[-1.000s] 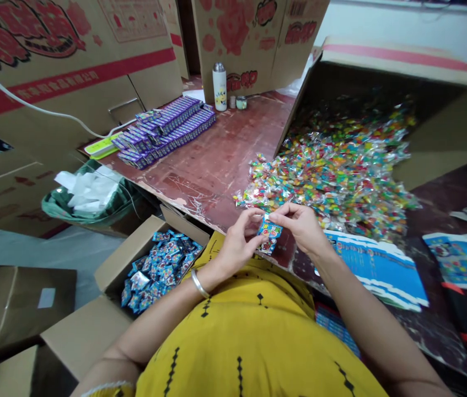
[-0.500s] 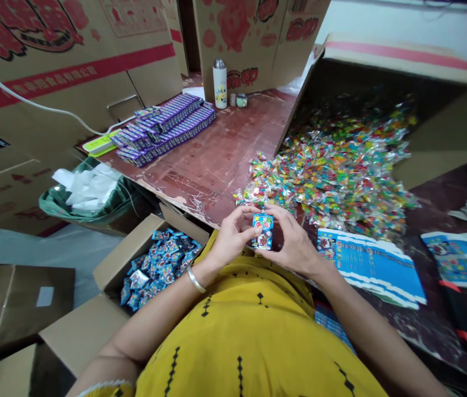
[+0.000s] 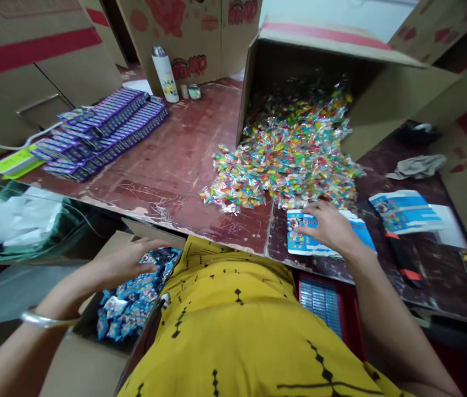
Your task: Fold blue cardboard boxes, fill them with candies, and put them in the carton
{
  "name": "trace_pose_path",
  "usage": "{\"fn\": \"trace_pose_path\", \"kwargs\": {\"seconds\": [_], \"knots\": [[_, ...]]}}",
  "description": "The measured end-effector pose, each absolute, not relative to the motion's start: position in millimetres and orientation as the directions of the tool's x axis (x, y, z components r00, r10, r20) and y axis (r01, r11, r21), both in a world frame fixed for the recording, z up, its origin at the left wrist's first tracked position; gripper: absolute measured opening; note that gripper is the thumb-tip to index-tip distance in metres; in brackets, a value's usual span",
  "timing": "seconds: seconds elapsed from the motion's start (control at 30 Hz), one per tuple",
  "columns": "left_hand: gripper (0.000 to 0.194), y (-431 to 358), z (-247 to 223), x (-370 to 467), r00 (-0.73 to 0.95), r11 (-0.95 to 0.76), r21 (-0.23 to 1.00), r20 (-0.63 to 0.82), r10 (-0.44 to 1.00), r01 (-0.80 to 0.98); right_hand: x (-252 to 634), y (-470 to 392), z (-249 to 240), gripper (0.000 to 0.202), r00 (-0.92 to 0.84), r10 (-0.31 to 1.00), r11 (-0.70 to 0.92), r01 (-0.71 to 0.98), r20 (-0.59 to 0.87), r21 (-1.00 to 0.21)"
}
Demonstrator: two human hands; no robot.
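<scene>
Candy heap (image 3: 295, 160): counter's (image 3: 200, 132) middle, spilling from carton
Packet box (image 3: 80, 358): below front edge
Blue sheets (image 3: 359, 229): near front edge
Left hand (image 3: 128, 264): half open, above packets (image 3: 134, 306), empty
Right hand (image 3: 330, 229): curved over sheets; grip unclear

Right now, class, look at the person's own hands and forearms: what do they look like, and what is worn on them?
The left hand wears no glove; a smooth, silver-coloured bangle circles its wrist. The right hand is also gloveless, with nothing visible at its wrist. No sleeve covers the left forearm or the right forearm where they show.
</scene>
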State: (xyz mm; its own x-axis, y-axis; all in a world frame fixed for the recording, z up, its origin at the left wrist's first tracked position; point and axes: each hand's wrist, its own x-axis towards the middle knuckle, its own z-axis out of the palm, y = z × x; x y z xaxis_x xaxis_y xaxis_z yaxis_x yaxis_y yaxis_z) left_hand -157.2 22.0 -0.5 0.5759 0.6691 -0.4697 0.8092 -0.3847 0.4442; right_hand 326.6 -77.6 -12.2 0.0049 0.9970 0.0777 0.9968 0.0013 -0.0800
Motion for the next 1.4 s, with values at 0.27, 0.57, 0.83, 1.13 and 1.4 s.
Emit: {"fn": "trace_pose_path", "kwargs": {"seconds": [0.27,0.57,0.83,1.13,1.4], "knots": [[0.029,-5.0,2.9,-62.9,0.798,-0.397,0.771,-0.228,0.558,0.498,332.2,-87.0,-25.1,0.064,0.023,0.981,-0.036,0.997,0.191,0.061],[0.035,-24.7,-31.5,35.2,0.873,-0.749,0.626,0.218,0.436,0.218,287.9,-114.1,-54.9,0.077,0.205,0.949,-0.255,0.947,0.241,0.196],[0.036,-34.9,-49.0,60.3,0.941,-0.911,0.367,0.198,0.273,0.187,256.6,-90.5,-60.7,0.074,0.164,0.966,-0.194,0.971,0.199,0.143],[0.037,-36.7,-49.7,52.3,0.943,-0.932,0.266,0.155,0.293,0.246,264.9,-73.5,-16.4,0.038,0.083,0.979,-0.068,0.994,0.186,-0.088],[0.042,-41.1,-42.7,51.9,0.953,-0.942,0.219,0.106,0.282,0.255,262.3,-35.0,-26.8,0.039,0.007,0.999,-0.008,1.0,0.052,0.018]]}}
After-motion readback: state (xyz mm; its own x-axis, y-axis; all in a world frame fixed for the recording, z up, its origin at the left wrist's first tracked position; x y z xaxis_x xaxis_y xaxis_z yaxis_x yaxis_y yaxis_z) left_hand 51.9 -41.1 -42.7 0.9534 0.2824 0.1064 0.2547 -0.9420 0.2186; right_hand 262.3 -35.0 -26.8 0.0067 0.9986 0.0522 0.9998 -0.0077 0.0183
